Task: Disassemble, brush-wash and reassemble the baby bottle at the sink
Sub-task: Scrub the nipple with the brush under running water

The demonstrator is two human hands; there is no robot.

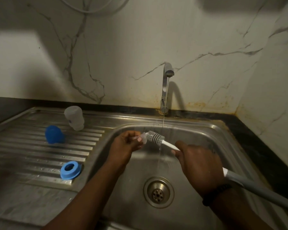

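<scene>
Over the steel sink basin [206, 135], my left hand [126, 143] pinches a small clear teat [143, 138]. My right hand [198, 163] grips the white handle of a bottle brush [156, 137], whose grey ribbed head touches the teat. A thin stream of water [162, 123] falls from the tap [166, 87] just right of the brush head. On the ribbed drainboard [32, 146] at the left stand the clear bottle body [74, 117], upside down, a blue cap [54, 134] lying on its side, and a blue screw ring [70, 169].
The drain strainer [158, 192] sits in the basin floor below my hands. A marble wall rises behind the tap, with a dark counter edge [256, 146] at the right. The brush's grey handle end [256, 188] sticks out toward the lower right.
</scene>
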